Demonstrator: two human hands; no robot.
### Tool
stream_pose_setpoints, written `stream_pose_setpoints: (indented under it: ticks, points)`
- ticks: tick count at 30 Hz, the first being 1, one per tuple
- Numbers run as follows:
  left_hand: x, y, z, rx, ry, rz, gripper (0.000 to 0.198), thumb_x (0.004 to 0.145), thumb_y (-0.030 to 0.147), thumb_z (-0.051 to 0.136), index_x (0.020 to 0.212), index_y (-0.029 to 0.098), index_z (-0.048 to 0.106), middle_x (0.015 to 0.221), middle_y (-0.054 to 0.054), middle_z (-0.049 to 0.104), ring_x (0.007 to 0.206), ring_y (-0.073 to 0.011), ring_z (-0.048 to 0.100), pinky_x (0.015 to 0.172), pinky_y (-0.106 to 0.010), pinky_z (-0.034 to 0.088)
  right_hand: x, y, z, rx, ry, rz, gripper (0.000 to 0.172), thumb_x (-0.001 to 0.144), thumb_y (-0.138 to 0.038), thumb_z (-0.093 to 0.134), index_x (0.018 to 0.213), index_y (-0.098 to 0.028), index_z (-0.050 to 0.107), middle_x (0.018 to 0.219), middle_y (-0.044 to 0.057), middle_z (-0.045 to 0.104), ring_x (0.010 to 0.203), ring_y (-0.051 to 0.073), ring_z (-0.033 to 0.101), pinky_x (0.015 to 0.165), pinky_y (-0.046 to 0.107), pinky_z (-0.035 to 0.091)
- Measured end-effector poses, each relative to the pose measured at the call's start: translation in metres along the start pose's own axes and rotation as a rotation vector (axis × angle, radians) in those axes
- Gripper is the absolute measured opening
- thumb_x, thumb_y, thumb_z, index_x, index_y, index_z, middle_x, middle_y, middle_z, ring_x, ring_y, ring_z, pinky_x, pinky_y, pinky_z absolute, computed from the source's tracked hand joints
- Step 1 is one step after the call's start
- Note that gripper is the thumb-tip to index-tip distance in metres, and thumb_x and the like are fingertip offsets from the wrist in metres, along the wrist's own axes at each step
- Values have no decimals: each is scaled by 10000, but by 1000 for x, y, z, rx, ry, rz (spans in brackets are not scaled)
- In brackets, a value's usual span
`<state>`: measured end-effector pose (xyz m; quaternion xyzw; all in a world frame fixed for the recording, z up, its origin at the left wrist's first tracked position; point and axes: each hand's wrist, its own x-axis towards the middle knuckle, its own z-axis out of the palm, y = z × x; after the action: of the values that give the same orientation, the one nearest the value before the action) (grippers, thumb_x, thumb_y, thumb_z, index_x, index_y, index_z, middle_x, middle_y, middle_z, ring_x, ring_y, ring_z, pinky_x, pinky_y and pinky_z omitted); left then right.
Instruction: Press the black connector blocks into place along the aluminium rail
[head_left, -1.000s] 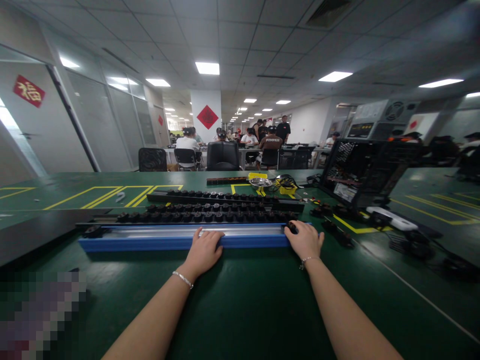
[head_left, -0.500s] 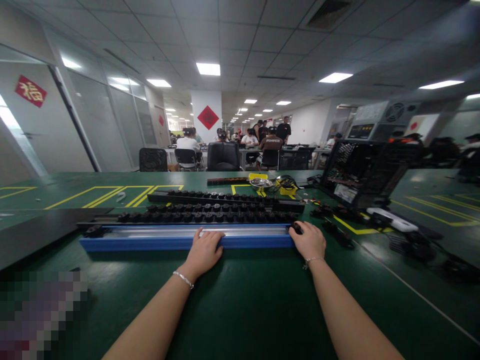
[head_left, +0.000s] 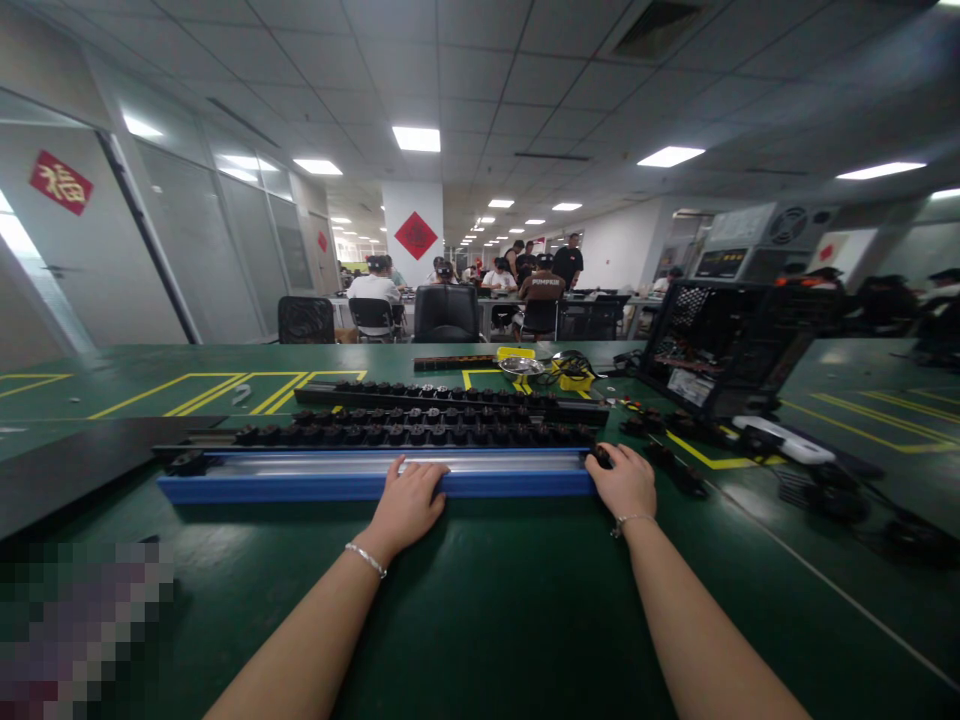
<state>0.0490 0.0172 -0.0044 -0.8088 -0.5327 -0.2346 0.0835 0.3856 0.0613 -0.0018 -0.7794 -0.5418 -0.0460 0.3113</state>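
A long blue rail (head_left: pixel 300 485) with a silver channel lies across the green bench in front of me. My left hand (head_left: pixel 409 500) rests flat on its near edge, fingers stretched over the top. At the rail's right end my right hand (head_left: pixel 624 482) is curled with its fingertips on a small black socket (head_left: pixel 600 457). Behind the blue rail lie two black rails (head_left: pixel 420 433) filled with several black sockets.
An open black computer case (head_left: pixel 720 345) stands at the right, with a white device (head_left: pixel 784 438) and black parts and cables in front of it. A metal bowl (head_left: pixel 521 364) and yellow items sit further back. Several people sit at distant tables. A dark panel (head_left: pixel 75 460) lies left.
My right hand has slid slightly to the right along the end of the blue rail. My left hand has stayed in place.
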Motion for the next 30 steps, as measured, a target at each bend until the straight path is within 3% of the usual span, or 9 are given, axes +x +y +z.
stream_pose_setpoints:
  ticks: [5, 10, 30]
  points:
    - [1, 0, -1, 7, -5, -2, 313, 785, 250, 488, 1096, 264, 511, 1073, -19, 641, 1030, -208, 534, 1066, -487, 163, 7, 11, 2, 73, 13, 47, 449, 747, -478, 446, 1071, -235, 640, 1200, 91, 538, 1102, 253, 456, 923, 353, 349]
    - [1, 2, -2, 8, -4, -1, 310, 782, 249, 491, 1090, 263, 517, 1069, -17, 643, 1029, -208, 536, 1069, -484, 160, 11, 18, -2, 141, -55, 125, 475, 742, -487, 439, 1119, -254, 612, 1125, 82, 577, 963, 233, 539, 827, 332, 405]
    - [1, 0, -2, -2, -10, -5, 314, 783, 251, 491, 1096, 265, 516, 1070, -19, 644, 1031, -207, 538, 1064, -487, 164, 15, 32, -5, 202, 21, 212, 485, 704, -507, 490, 1072, -233, 645, 963, 75, 671, 824, 247, 599, 729, 331, 448]
